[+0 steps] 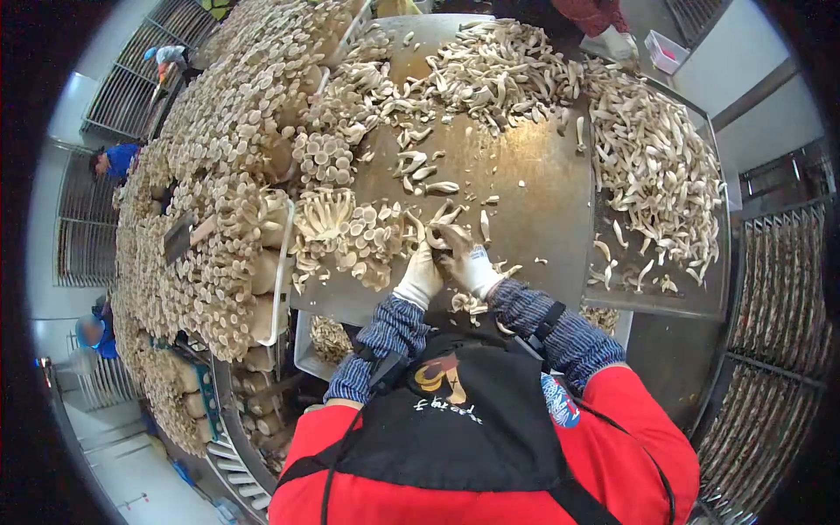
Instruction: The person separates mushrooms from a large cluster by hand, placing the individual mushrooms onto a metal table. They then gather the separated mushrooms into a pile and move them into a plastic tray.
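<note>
Both my hands wear white gloves and meet low over the metal table. My left hand (421,276) is closed on a mushroom (415,227), its pale stem rising from the fingertips. Right beside it, my right hand (471,265) has its fingers curled around mushrooms, partly hidden by the glove. A mushroom cluster (374,234) with round brown caps lies just left of my hands. Another cluster (323,215) shows its stems. Loose mushrooms (420,171) are scattered ahead of my hands, and a few pieces (469,304) lie near my apron.
Piled mushrooms (503,74) cover the table's far side. A metal tray (687,296) of mushrooms stands right. Packed mushroom blocks (219,210) fill the left, with a cleaver (179,238) on them. A bin (331,339) sits below the table edge. Several people work further off.
</note>
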Demonstrator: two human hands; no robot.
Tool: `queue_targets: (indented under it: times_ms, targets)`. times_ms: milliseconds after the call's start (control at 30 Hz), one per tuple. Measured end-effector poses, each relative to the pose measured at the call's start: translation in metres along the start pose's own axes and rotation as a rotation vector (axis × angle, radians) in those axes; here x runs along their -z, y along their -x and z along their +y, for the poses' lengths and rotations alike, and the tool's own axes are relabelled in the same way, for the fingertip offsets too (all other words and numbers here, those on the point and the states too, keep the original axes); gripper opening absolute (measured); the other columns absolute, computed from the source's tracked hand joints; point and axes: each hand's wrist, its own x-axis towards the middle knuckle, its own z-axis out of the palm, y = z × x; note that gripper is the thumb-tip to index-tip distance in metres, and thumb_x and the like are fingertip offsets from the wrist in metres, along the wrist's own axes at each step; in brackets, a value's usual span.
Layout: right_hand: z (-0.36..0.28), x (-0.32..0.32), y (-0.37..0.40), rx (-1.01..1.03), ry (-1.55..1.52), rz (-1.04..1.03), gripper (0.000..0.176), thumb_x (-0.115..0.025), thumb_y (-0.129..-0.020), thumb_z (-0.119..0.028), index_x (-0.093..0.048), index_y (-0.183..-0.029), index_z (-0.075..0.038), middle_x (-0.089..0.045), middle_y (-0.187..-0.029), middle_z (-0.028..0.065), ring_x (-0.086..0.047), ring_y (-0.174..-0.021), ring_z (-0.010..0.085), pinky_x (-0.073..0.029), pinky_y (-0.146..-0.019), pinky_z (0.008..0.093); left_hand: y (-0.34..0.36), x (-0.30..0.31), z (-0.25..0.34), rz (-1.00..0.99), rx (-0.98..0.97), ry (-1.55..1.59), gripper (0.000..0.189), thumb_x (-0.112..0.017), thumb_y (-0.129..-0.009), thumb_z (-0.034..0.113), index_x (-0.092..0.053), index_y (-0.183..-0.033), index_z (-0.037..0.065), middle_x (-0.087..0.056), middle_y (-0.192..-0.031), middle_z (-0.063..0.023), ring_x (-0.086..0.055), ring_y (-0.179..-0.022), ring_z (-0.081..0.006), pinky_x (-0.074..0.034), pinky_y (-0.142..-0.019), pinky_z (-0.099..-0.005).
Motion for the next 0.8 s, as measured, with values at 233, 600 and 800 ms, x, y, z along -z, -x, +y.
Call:
queue_targets:
  times_ms: [233, 600, 800]
  targets:
    - [0.003, 0.013, -0.006, -0.468, -0.829, -0.024, 0.033, -0.061, -0.089, -0.02, -0.057, -0.113, 0.003, -0.064, -0.102, 0.0091, -0.059, -0.093, 0.0131, -0.048, -0.082, 0.0277, 0.006, 0.013, 0.008, -0.082, -0.033, 0.167, 0.031, -0.048, -0.097, 0.022, -0.054, -0.123, 0.006, -0.062, -0.115, -0.0077, -0.06, -0.101, -0.0189, -0.051, -0.089, -0.0343]
    - [0.089, 0.046, 0.09, -0.89, -1.039, 0.119, 0.03, -0.064, -0.088, -0.015, -0.056, -0.115, -0.005, -0.064, -0.101, 0.0093, -0.063, -0.08, 0.0176, -0.053, -0.068, 0.0307, 0.043, -0.046, 0.043, -0.004, -0.087, -0.415, 0.06, -0.057, -0.093, 0.032, -0.029, -0.143, 0.014, -0.058, -0.118, -0.0115, -0.064, -0.09, -0.0212, -0.054, -0.081, -0.0346]
    - [0.071, 0.133, 0.223, -1.171, -0.758, 0.603, 0.044, -0.07, -0.081, -0.023, -0.058, -0.121, -0.01, -0.057, -0.119, 0.0132, -0.058, -0.1, 0.0252, -0.05, -0.082, 0.0389, 0.057, 0.002, 0.122, 0.495, -0.767, -1.38, 0.057, -0.062, -0.09, 0.033, -0.045, -0.134, 0.001, -0.056, -0.125, -0.0185, -0.052, -0.115, -0.0264, -0.041, -0.099, -0.0343]
